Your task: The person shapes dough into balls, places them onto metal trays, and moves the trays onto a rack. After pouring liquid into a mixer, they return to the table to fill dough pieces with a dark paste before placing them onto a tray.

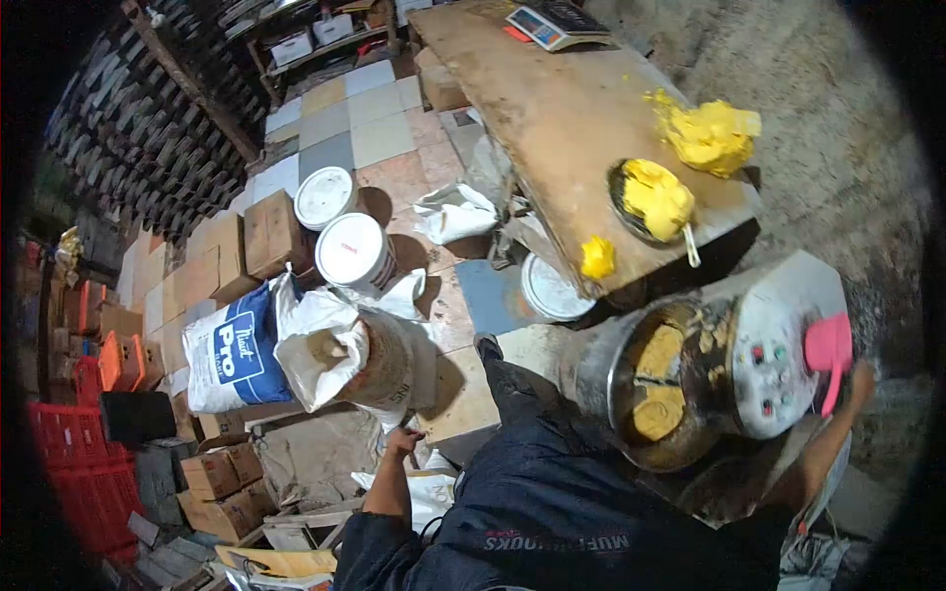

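Observation:
My left hand hangs beside the lower edge of an open white sack, loosely bent, one finger stretched to the right. At the far right, my right hand is just beyond the handle of a pink plastic jug; its fingers are mostly hidden. The jug overlaps the control panel of a mixer. Inside the mixer's metal bowl lies yellow dough, split by a dark bar.
A wooden table carries a scale, a bowl of yellow fat with a light handle, and a yellow-smeared bag. Lidded buckets, a blue-and-white sack, cartons and red crates stand leftward.

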Motion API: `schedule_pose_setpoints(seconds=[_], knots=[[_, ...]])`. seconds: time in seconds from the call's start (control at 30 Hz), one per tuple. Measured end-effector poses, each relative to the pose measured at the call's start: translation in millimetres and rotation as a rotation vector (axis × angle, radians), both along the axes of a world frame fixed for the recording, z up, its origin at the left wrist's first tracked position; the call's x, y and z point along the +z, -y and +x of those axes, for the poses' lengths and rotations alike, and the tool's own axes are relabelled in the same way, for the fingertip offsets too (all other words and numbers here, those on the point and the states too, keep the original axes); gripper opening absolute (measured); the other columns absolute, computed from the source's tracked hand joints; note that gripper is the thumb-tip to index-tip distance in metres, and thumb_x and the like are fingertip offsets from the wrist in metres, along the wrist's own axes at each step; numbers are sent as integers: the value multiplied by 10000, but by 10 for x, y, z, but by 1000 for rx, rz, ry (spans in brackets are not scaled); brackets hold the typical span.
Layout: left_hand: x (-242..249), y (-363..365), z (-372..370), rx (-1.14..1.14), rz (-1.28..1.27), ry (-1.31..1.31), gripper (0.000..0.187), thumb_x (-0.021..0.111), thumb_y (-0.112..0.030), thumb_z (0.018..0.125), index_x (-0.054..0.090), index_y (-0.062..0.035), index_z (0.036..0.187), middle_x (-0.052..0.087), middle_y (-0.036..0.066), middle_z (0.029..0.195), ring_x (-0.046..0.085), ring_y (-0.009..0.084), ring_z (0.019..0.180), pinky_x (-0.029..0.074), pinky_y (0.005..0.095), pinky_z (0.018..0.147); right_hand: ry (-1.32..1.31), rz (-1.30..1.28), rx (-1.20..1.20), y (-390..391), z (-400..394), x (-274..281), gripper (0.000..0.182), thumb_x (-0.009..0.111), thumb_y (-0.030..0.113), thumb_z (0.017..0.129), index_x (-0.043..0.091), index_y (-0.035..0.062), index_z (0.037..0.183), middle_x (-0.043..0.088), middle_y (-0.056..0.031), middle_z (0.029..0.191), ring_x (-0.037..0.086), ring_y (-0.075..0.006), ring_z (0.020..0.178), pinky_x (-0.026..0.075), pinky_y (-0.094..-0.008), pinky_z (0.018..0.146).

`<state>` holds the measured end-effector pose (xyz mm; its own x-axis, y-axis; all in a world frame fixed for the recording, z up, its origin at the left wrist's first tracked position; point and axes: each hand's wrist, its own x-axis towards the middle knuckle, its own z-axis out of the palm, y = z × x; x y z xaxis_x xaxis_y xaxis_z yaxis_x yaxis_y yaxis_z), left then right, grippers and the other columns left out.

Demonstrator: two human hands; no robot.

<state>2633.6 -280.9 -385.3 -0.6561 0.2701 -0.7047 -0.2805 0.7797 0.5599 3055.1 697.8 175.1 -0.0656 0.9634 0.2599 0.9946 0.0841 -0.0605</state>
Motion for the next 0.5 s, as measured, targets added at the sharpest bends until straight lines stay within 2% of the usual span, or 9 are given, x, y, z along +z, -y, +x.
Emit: schedule_pose_setpoints(seconds=[0.07, 0.2, 0.3, 0.33, 0.37, 0.4, 0.43, 0.47, 0.5], knots=[[149, -252, -298, 50, 24, 32, 333, 641, -364, 826, 724, -60, 932, 708, 128, 852, 658, 229, 781, 503, 340, 729, -43, 427, 82, 118, -187, 256, 470, 422, 459, 922, 638, 114, 1155, 648, -161, 1113, 607, -310, 1020, 459, -429, 844], [286, -603, -1031, -291, -39, -162, 326, 618, -465, 815, 716, -254, 1044, 707, 63, 871, 646, 252, 767, 488, 370, 689, -366, 537, 138, 864, -2291, 535, 339, 428, 321, 963, 641, 142, 1155, 646, -107, 1145, 609, -276, 1018, 476, -367, 819], [360, -625, -1733, -475, 18, -219, 252, 611, -276, 801, 720, -154, 994, 697, 103, 948, 637, 237, 788, 501, 333, 728, -582, 538, 465, 612, -3685, 265, 281, 444, 223, 964, 619, 120, 1158, 645, -74, 1127, 609, -229, 977, 471, -320, 807], [254, -535, -1976, -232, 153, -57, 217, 601, -232, 821, 724, -154, 981, 699, 89, 927, 628, 231, 712, 500, 327, 674, -630, 489, 552, 706, -4351, 206, 270, 456, 189, 954, 604, 94, 1159, 643, -64, 1117, 605, -205, 956, 465, -311, 810], [-172, -407, -2226, -789, -31, -756, 231, 608, -260, 812, 727, -141, 971, 701, 98, 878, 632, 220, 685, 501, 325, 662, -669, 519, 757, 928, -5109, 164, 270, 463, 169, 943, 580, 73, 1167, 632, -44, 1049, 586, -176, 884, 462, -286, 764], [-81, -421, -2518, -287, 136, -331, 240, 609, -283, 815, 724, -127, 958, 698, 111, 850, 637, 224, 685, 501, 337, 663, -707, 555, 965, 1230, -5822, 87, 275, 470, 149, 932, 557, 53, 1175, 622, -23, 980, 568, -148, 812, 459, -262, 719], [179, -453, -2694, -25, 138, -143, 255, 608, -303, 820, 719, -114, 949, 695, 122, 829, 642, 229, 692, 501, 347, 667, -839, 274, 1114, 1387, -6452, -226, 239, 441, 115, 933, 552, 57, 1136, 552, 11, 919, 527, -124, 786, 439, -241, 696], [464, -493, -2872, 271, 142, 5, 274, 606, -323, 824, 715, -100, 939, 692, 134, 808, 647, 234, 698, 500, 357, 671, -973, -22, 1197, 1539, -7081, -542, 213, 411, 81, 934, 547, 62, 1097, 482, 45, 857, 485, -100, 761, 420, -221, 673], [623, -586, -3036, 340, -30, -80, 294, 601, -340, 829, 709, -87, 933, 690, 144, 793, 651, 240, 710, 500, 365, 677, -878, -335, 1286, 1562, -7625, -1238, 193, 439, 55, 905, 556, 59, 1058, 498, 38, 836, 489, -106, 743, 430, -256, 641]])
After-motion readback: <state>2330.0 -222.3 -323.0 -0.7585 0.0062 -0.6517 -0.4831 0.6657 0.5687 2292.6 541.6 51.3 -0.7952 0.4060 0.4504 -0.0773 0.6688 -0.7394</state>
